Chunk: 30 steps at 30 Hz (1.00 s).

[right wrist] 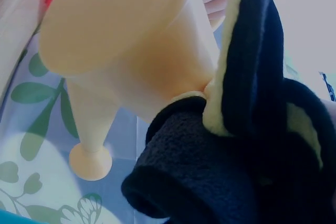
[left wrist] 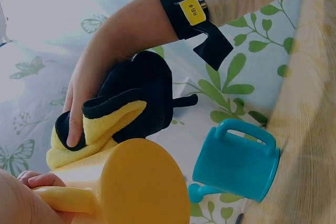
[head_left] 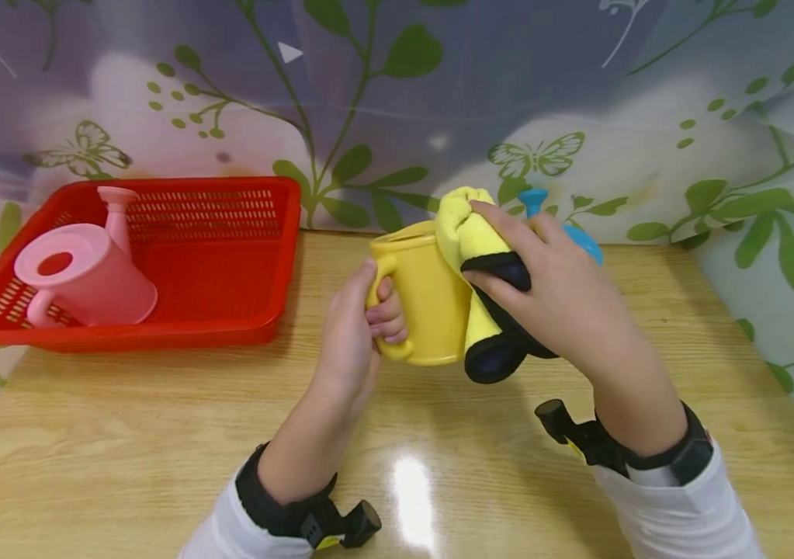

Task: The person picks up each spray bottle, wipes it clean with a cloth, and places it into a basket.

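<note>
I hold the yellow watering can (head_left: 431,303) up off the wooden table (head_left: 124,435), in front of me and between my two hands. My left hand (head_left: 351,334) has its fingers curled around the handle (head_left: 372,291), which is on the left side of the can. My right hand (head_left: 564,283) pinches a yellow-and-black cloth (head_left: 462,225), folded in the fingers, and the cloth touches the right side of the can, near the rim. So the left hand has the can itself, and the right hand meets it only through the cloth.

From my head view, the long axis of the can goes from base to rim nearly upright, with the mouth to the top; how much it leans I cannot tell exactly. The spout (right wrist: 94,119) is hidden there, but the right wrist view shows it, ending in a round, wider head.

The can looks smooth and plain, of one yellow colour, probably plastic. The cloth looks soft and thick, with black edging and a dark other face.

Behind my right hand a blue watering can (left wrist: 236,163) stands on the table. To the left, a pink watering can (head_left: 99,276) is in the red basket (head_left: 222,268).
</note>
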Tool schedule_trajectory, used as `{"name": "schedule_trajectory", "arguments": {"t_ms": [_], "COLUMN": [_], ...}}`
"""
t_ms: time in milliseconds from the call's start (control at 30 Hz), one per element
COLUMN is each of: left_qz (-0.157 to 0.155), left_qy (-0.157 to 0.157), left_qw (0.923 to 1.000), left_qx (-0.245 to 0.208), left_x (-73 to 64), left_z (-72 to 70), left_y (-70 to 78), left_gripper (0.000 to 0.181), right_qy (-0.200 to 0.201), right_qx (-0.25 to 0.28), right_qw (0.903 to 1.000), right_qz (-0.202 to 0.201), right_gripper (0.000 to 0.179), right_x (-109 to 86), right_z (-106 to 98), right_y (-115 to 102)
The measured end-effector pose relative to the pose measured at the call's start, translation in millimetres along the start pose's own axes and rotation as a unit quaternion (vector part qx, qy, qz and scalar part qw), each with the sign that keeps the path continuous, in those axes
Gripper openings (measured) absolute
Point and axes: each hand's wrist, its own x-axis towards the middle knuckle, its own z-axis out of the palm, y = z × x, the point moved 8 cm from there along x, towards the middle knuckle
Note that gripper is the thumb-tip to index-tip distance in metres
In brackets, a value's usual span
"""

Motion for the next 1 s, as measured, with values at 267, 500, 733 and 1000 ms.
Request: {"name": "schedule_trajectory", "arguments": {"t_ms": [267, 500, 733, 1000], "left_qz": [0.007, 0.001, 0.0, 0.007], "left_qy": [-0.002, -0.01, -0.007, 0.011], "left_qw": [1.0, 0.9999, 1.0, 0.9996], "left_qx": [0.0, 0.003, 0.001, -0.023], "left_x": [-2.4, -3.3, -4.1, -0.9], "left_z": [-0.8, 2.4, -0.7, -7.7], "left_y": [2.4, 0.7, 2.4, 10.2], "left_gripper": [0.037, 0.036, 0.037, 0.037], "right_qy": [0.029, 0.088, 0.108, 0.084], "right_qx": [0.025, 0.019, 0.013, -0.001], "right_qw": [0.9991, 0.9938, 0.9891, 0.9874], "right_qz": [-0.019, -0.066, -0.099, -0.134], "right_gripper": [0.065, 0.067, 0.07, 0.07], "right_x": [-11.0, -24.5, -27.4, -28.4], "right_z": [2.5, 4.5, 7.7, 14.8], "right_y": [1.4, 1.9, 0.2, -1.3]}}
